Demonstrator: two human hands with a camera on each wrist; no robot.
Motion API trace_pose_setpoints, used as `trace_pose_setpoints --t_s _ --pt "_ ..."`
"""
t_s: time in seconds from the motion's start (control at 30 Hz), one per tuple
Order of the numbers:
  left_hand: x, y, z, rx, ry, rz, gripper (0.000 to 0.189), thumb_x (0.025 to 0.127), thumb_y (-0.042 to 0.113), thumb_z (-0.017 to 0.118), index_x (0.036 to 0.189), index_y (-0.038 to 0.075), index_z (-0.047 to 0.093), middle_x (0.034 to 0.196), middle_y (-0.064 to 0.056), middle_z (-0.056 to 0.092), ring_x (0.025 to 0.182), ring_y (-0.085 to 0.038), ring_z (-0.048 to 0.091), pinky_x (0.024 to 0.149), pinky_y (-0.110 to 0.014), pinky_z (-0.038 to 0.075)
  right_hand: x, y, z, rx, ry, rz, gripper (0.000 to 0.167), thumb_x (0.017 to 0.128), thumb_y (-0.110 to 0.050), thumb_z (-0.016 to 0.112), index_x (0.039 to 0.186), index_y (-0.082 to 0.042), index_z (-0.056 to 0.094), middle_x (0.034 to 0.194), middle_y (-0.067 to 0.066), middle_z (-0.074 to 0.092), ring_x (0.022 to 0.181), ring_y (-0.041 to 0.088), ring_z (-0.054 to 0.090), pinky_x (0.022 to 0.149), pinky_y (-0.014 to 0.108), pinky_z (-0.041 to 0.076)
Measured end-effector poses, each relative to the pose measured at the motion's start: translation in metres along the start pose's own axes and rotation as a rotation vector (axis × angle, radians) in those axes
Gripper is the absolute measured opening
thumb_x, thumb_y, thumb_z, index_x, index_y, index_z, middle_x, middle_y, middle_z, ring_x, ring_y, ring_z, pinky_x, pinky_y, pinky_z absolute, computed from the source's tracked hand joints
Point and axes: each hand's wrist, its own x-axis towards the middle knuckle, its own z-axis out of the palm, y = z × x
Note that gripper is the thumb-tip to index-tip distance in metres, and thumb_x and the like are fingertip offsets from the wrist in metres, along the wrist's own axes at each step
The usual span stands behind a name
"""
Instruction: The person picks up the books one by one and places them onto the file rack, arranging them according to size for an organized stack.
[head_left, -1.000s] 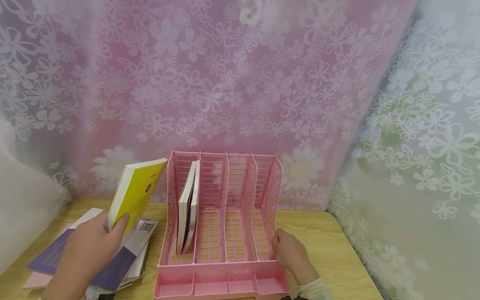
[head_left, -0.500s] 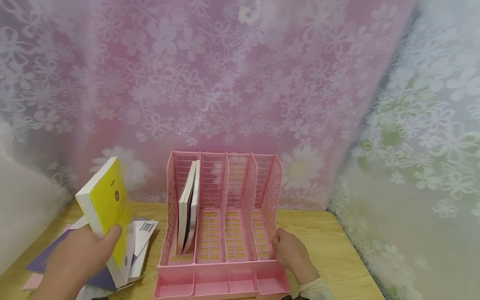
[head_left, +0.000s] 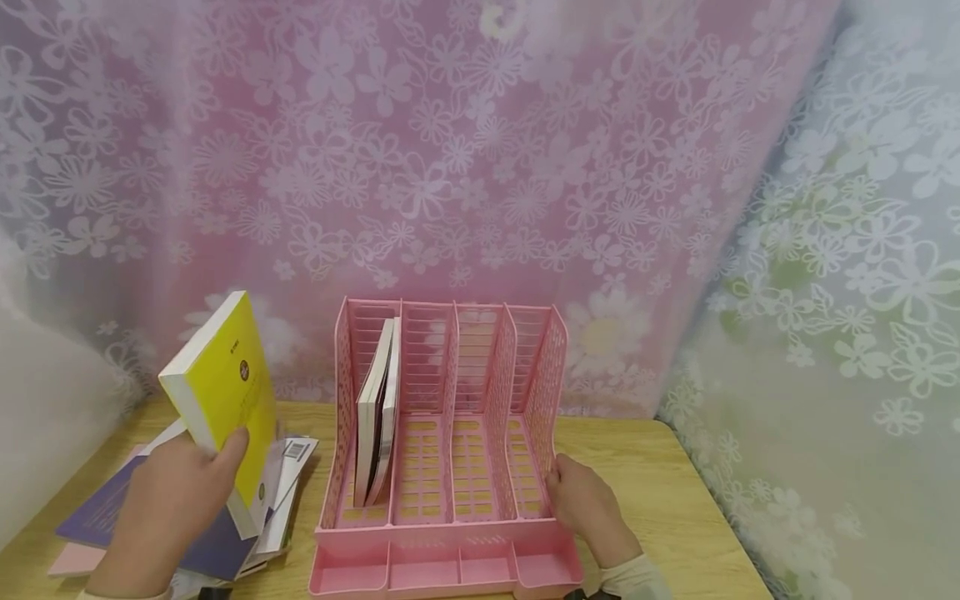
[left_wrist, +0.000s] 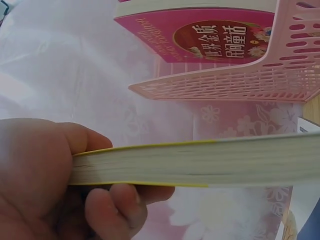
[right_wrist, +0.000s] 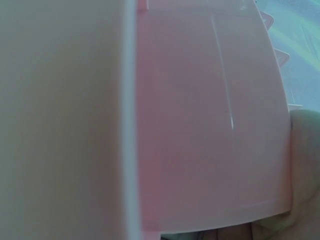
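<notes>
My left hand (head_left: 168, 500) grips a thick yellow book (head_left: 236, 392) by its lower part, thumb on the cover facing the rack. It is held up on the left, above a pile of books. In the left wrist view the pages of the yellow book (left_wrist: 200, 162) show edge-on, between thumb and fingers. My right hand (head_left: 587, 504) grips the right side of a pink desk file rack (head_left: 450, 533); the right wrist view shows fingers at the edge of a pink rack panel (right_wrist: 215, 125). The rack's leftmost slot has books (head_left: 372, 417) standing in it, leaning.
Under the left hand lies a loose pile of books and booklets (head_left: 225, 542), some purple and white. The rack's other slots show bare grid floors, with small trays along its front. A flowered curtain (head_left: 450, 167) hangs behind the wooden table (head_left: 637, 483).
The yellow book has swung left, away from the rack, and turned more upright; in the last half second it has risen slightly. The right hand and the rack have stayed in place.
</notes>
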Motion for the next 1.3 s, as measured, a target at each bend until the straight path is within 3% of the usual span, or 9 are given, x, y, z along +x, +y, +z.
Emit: trace_pose_setpoints --t_s 0.23,0.5,0.8,1.13,1.3 --pt "0.001 -0.002 0.003 0.003 0.077 0.028 0.068 0.106 0.053 0.038 0.106 -0.009 0.067 0.079 -0.014 0.072 0.058 -0.022 0.061 0.047 -0.039 0.041 0.0 0.001 0.001 -0.007 0.007 -0.007 0.017 0.104 -0.02 0.052 0.095 -0.01 0.062 0.08 0.006 0.062 0.069 0.02 0.053 0.063 0.045 0.047" --pt "0.002 -0.005 0.004 0.044 0.074 0.032 0.064 0.105 0.055 0.04 0.096 -0.003 0.066 0.069 -0.006 0.066 0.056 -0.021 0.057 0.047 -0.038 0.039 0.0 0.001 0.003 0.004 0.001 -0.003 0.019 0.106 -0.02 0.05 0.094 -0.011 0.061 0.078 0.004 0.059 0.069 0.02 0.052 0.064 0.043 0.047" --pt "0.009 -0.008 0.007 0.108 -0.007 0.016 0.066 0.104 0.056 0.043 0.115 -0.006 0.062 0.074 -0.007 0.067 0.06 -0.022 0.056 0.049 -0.038 0.038 -0.001 0.0 0.002 0.007 0.01 0.007 0.019 0.106 -0.02 0.049 0.097 -0.01 0.062 0.074 0.003 0.055 0.067 0.019 0.05 0.062 0.041 0.045" --pt "0.007 -0.013 0.004 0.107 -0.095 0.018 0.062 0.099 0.058 0.051 0.11 -0.001 0.066 0.079 -0.004 0.069 0.063 -0.022 0.056 0.052 -0.039 0.04 0.0 0.0 0.002 -0.013 0.002 0.022 0.019 0.105 -0.021 0.05 0.097 -0.01 0.063 0.082 0.006 0.062 0.071 0.021 0.054 0.065 0.046 0.048" --pt "0.011 -0.012 0.004 0.107 -0.158 0.059 0.071 0.098 0.062 0.052 0.131 -0.001 0.06 0.096 -0.011 0.072 0.072 -0.022 0.061 0.056 -0.041 0.044 0.0 0.0 0.002 -0.01 0.009 0.006 0.018 0.105 -0.02 0.051 0.096 -0.01 0.062 0.078 0.004 0.06 0.069 0.02 0.052 0.065 0.045 0.047"
